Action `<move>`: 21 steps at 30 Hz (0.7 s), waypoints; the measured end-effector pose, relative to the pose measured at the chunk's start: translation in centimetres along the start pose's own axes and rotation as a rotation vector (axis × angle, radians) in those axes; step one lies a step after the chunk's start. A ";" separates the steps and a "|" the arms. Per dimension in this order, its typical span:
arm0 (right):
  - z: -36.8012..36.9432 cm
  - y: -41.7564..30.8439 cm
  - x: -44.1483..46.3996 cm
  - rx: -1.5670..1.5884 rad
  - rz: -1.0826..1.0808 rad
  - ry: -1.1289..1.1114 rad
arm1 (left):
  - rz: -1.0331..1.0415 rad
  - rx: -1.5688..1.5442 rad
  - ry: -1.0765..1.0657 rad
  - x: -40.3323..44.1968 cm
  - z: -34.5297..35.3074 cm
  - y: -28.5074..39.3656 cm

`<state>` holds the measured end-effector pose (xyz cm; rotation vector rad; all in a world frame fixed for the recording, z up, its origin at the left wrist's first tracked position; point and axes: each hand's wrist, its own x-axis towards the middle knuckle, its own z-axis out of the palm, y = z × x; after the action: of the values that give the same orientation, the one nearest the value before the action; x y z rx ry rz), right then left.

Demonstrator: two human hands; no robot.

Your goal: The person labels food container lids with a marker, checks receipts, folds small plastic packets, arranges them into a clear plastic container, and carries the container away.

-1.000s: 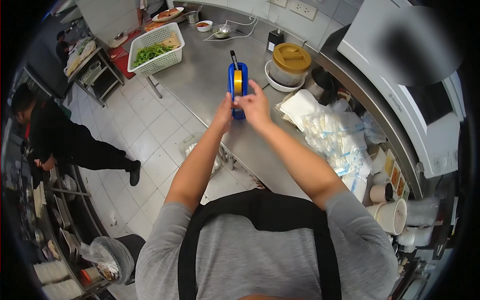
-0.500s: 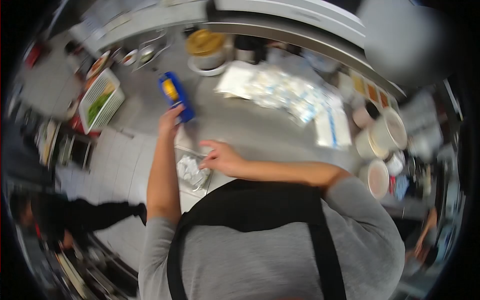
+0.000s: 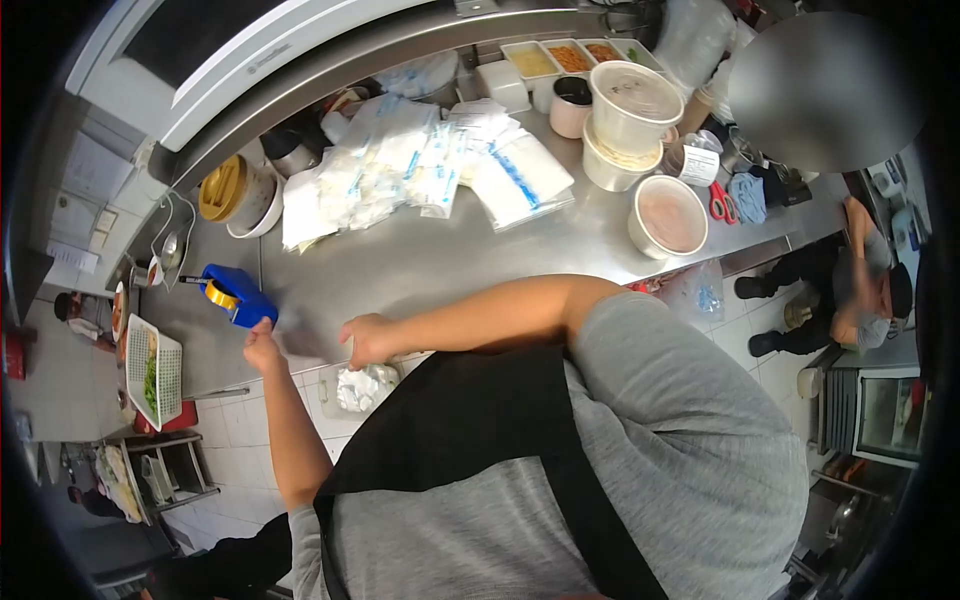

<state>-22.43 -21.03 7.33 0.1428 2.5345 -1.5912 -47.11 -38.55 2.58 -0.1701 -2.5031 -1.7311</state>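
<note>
**Steel counter, blue tape dispenser, and a lot going on around it**

So the blue tape dispenser (image 3: 240,297) is on the left part of the steel counter (image 3: 420,262), near the front edge, with a yellow roll in it. The left hand (image 3: 262,346) has its fingertips at the dispenser's near end, but I can't tell if they're pinching it or just touching. The right hand (image 3: 370,338) is nearest the counter's front edge, apart from the dispenser, fingers bent. Can't tell if they're pressed together.

Behind them there's a messy pile of white and blue packaging (image 3: 370,165), with a gold-lidded tub (image 3: 226,190) to its left. Over on the right are stacked lidded tubs (image 3: 635,100), a separate tub (image 3: 668,217), red scissors (image 3: 722,204) and a blue cloth (image 3: 747,197). A white basket (image 3: 170,378) with greens is at the far left end. The floor (image 3: 240,420) is pale tile, and a person (image 3: 850,285) in dark trousers is over on the right.

Hard-to-see stuff: the black apron partly covers a clear container (image 3: 330,395) with something white and crumpled inside, no idea what. There's a faint smear between the hands that I can't make out. A dark-clothed person (image 3: 225,562) is cut off bottom left, and a grey blur hides the top right.
</note>
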 end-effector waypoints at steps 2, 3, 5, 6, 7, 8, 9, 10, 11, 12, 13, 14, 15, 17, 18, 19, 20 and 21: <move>-3.0 0.9 -2.6 0.132 -0.038 0.037 | 0.052 -0.322 -0.064 -1.8 0.7 2.8; -4.8 1.3 -4.3 0.204 -0.068 0.068 | 0.048 -0.406 -0.110 -4.7 0.9 7.6; -8.4 2.6 -8.6 0.367 -0.139 0.136 | 0.080 -0.515 -0.182 -9.7 2.5 14.1; -10.5 3.3 -11.3 0.455 -0.183 0.169 | 0.119 -0.542 -0.202 -11.8 3.7 16.3; -13.6 2.5 -15.1 0.377 -0.169 0.212 | 0.160 -0.571 -0.218 -13.8 5.2 17.9; -16.6 2.0 -19.0 0.300 -0.156 0.254 | 0.168 -0.587 -0.249 -15.8 7.2 19.1; -19.0 3.3 -21.8 0.263 -0.141 0.291 | 0.160 -0.623 -0.273 -18.9 9.5 21.0; -21.6 3.6 -25.6 0.244 -0.119 0.323 | 0.172 -0.602 -0.270 -21.7 12.1 22.4; -23.9 3.9 -29.3 0.240 -0.065 0.358 | 0.141 -0.680 -0.326 -24.7 14.7 23.9; -25.9 4.9 -33.0 0.280 -0.038 0.391 | 0.154 -0.691 -0.412 -27.1 17.5 24.0; -27.9 7.3 -36.1 0.270 0.018 0.431 | 0.132 -0.636 -0.475 -30.5 19.8 25.7; -29.3 8.2 -39.5 0.276 0.082 0.504 | 0.172 -0.647 -0.558 -33.4 22.4 26.3; -30.7 9.5 -42.3 0.276 0.165 0.545 | 0.213 -0.656 -0.641 -35.9 24.9 26.3; -32.5 13.5 -46.2 0.255 0.265 0.570 | 0.051 -0.677 -0.718 -40.3 29.3 26.5; -33.0 14.6 -47.4 0.213 0.357 0.588 | 0.056 -0.619 -0.707 -41.5 31.0 26.4; -33.2 16.6 -48.0 0.236 0.329 0.576 | 0.061 -0.562 -0.696 -42.5 32.5 26.2; -33.1 19.3 -48.2 0.258 0.301 0.565 | 0.068 -0.507 -0.685 -43.4 33.9 25.7; -33.0 21.8 -48.3 0.280 0.274 0.554 | 0.107 -0.458 -0.645 -43.7 35.1 24.5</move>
<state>26.21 18.00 10.54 1.0448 2.4666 -1.9847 -0.76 1.23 6.80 -1.0198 -2.3147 -2.4749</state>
